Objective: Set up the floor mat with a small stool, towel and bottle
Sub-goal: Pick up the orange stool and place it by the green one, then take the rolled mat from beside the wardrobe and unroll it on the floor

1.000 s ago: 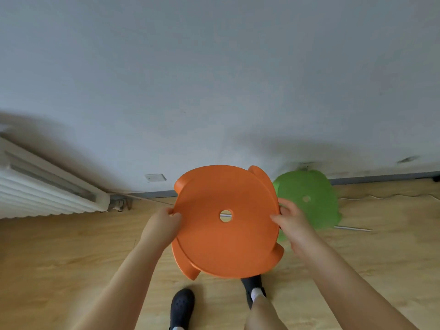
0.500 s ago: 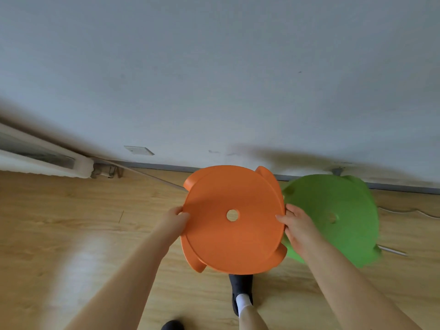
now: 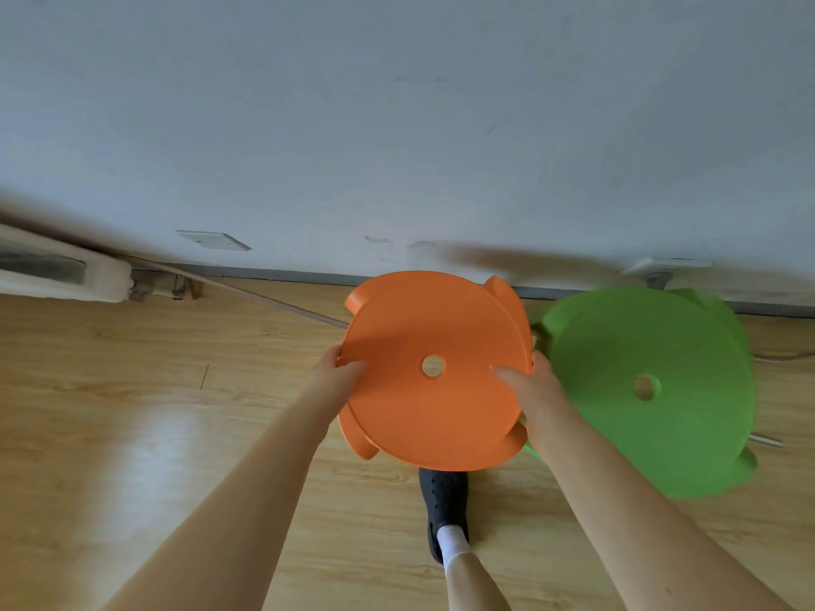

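The orange stool (image 3: pixel 434 372) hides the toe of the black shoe (image 3: pixel 443 500); its seat covers most of its legs. The green stool (image 3: pixel 652 390) is motion-blurred at its right edge.

Both bare forearms reach forward from the lower corners, converging toward centre. Left hand (image 3: pixel 342 376): thumb lies on top of the orange stool (image 3: pixel 434 372) seat's left rim, fingers curled under, out of sight. Right hand (image 3: pixel 527 385): thumb on top at the right rim, fingers wrapped beneath. One foot in a dark shoe (image 3: pixel 443 507) with white sock planted on the floor below.
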